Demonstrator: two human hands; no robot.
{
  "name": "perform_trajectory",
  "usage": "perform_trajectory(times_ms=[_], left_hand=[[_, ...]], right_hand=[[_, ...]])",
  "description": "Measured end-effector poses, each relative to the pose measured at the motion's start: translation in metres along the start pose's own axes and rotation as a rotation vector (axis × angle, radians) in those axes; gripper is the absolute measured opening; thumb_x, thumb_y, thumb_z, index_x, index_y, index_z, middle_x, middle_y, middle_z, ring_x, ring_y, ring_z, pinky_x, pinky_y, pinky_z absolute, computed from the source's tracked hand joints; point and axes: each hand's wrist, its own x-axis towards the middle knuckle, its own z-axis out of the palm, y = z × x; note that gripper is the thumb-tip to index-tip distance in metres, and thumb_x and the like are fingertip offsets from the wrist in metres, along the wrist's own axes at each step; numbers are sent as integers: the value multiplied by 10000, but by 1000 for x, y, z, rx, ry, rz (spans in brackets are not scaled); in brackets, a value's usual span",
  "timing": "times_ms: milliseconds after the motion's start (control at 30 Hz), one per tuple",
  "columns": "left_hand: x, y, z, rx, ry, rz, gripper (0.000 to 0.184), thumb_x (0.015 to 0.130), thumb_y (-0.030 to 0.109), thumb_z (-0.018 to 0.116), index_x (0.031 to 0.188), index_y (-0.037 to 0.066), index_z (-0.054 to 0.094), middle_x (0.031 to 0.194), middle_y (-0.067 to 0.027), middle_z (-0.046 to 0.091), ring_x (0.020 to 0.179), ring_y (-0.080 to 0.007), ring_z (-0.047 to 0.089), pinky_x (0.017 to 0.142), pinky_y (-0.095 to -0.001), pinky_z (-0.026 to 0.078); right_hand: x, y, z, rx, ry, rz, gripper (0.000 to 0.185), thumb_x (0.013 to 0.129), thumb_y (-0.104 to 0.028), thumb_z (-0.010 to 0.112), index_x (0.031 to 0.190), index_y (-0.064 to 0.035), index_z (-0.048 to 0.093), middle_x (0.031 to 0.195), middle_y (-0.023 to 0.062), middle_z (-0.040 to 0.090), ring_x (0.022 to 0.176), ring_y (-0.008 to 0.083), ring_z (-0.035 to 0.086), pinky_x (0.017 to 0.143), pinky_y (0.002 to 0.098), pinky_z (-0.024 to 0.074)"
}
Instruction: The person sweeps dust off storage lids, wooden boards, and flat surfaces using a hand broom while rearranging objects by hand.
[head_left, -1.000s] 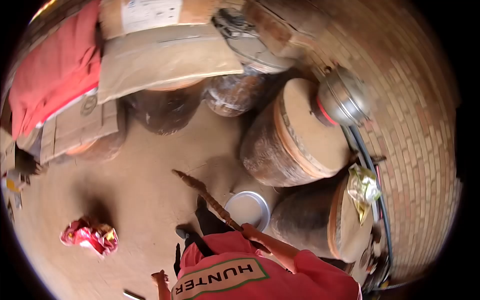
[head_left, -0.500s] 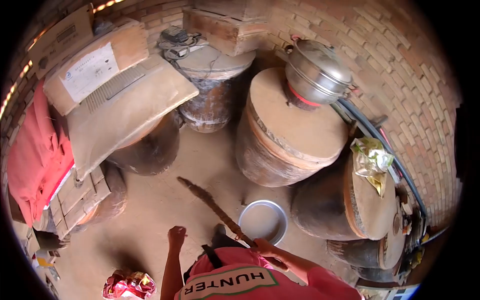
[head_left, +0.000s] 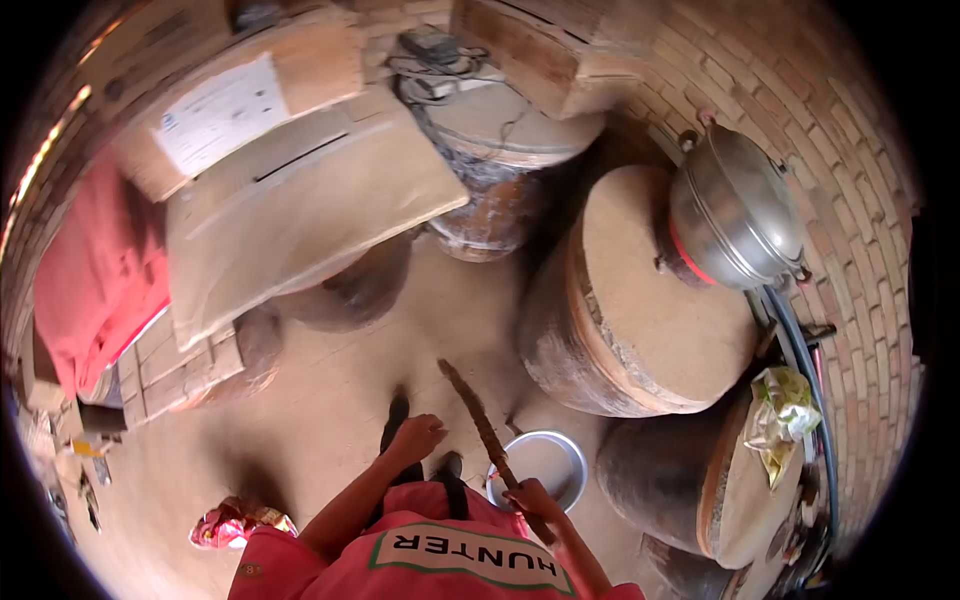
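Observation:
My right hand is wrapped round the lower part of a long, rough brown stick, which points forward over the floor. Just beyond that hand a round metal basin sits on the floor, partly hidden by the stick and hand. My left hand is raised in front of my body, left of the stick, with its fingers curled in; I can make out nothing in it. It is nearest to my legs and the stick.
Large covered jars stand at the right, one bearing a metal pot, another a crumpled bag. Cardboard and red cloth cover jars at the left. A red package lies on the floor. A brick wall curves behind.
My left hand has risen from low at the left to in front of my body. The stick, still in my right hand, now points more steeply forward. The camera view has shifted.

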Motion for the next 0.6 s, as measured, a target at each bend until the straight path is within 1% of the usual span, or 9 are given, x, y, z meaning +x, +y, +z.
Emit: perform_trajectory(times_ms=[33, 67, 100, 167, 267, 333, 400, 533, 600], left_hand=[[12, -11, -2, 55, -10, 47, 216, 822, 166, 657, 903, -33, 646, 809, -166, 650, 686, -287, 661, 651, -378, 532], [24, 0, -21, 278, -36, 300, 217, 795, 171, 666, 901, -17, 649, 823, -175, 638, 756, -345, 642, 691, -414, 523], [36, 6, -27, 82, -36, 124, 217, 783, 191, 640, 754, -15, 580, 778, -195, 606, 780, -366, 611, 685, -454, 483], [64, 14, -49, 33, -98, 182, 160, 788, 146, 644, 799, -9, 604, 778, -191, 608, 732, -361, 604, 647, -427, 483], [102, 26, -73, -118, -143, 193, 172, 820, 152, 670, 887, -3, 636, 757, -170, 639, 680, -308, 650, 615, -384, 500], [129, 29, -93, -130, -217, 237, 148, 812, 108, 655, 900, -8, 628, 742, -182, 615, 677, -343, 618, 614, -381, 489], [156, 28, -105, -142, -290, 255, 137, 812, 90, 652, 896, -13, 620, 721, -191, 605, 673, -358, 612, 609, -369, 488], [208, 33, -127, -23, -396, 243, 143, 829, 93, 680, 928, -3, 639, 749, -149, 653, 665, -223, 651, 616, -325, 503], [229, 40, -124, -18, -426, 227, 145, 839, 92, 684, 936, -6, 639, 763, -128, 661, 665, -191, 636, 619, -315, 500]], right_hand=[[1, -15, -4, -39, -5, 5, 286, 809, -189, 690, 651, 43, 633, 542, 90, 583, 463, 178, 564, 459, 338, 442], [4, -37, -8, -63, 0, 17, 286, 805, -192, 681, 656, 48, 635, 559, 94, 596, 476, 181, 574, 473, 342, 448], [5, -51, -10, -77, 9, 34, 286, 801, -194, 673, 661, 53, 636, 575, 98, 609, 488, 185, 585, 486, 346, 455], [37, -52, -9, 49, 4, 68, 296, 794, -217, 677, 673, 51, 646, 574, 105, 612, 495, 187, 594, 490, 347, 463], [53, -99, -13, 40, 35, 70, 299, 781, -238, 674, 684, 45, 668, 574, 110, 624, 506, 200, 612, 496, 357, 470], [77, -107, -11, 1, 43, 27, 284, 769, -222, 663, 659, 40, 666, 567, 119, 629, 501, 214, 613, 506, 369, 475], [64, -154, -16, -81, 46, 40, 249, 741, -187, 639, 605, 21, 658, 563, 136, 637, 499, 243, 616, 533, 380, 487], [105, -152, -17, -77, -44, -98, 216, 740, -193, 636, 593, -36, 656, 567, 109, 635, 501, 235, 616, 539, 368, 496], [133, -127, -17, 191, 8, -288, 102, 756, -148, 648, 703, -62, 637, 609, 86, 636, 504, 196, 613, 513, 348, 491]])
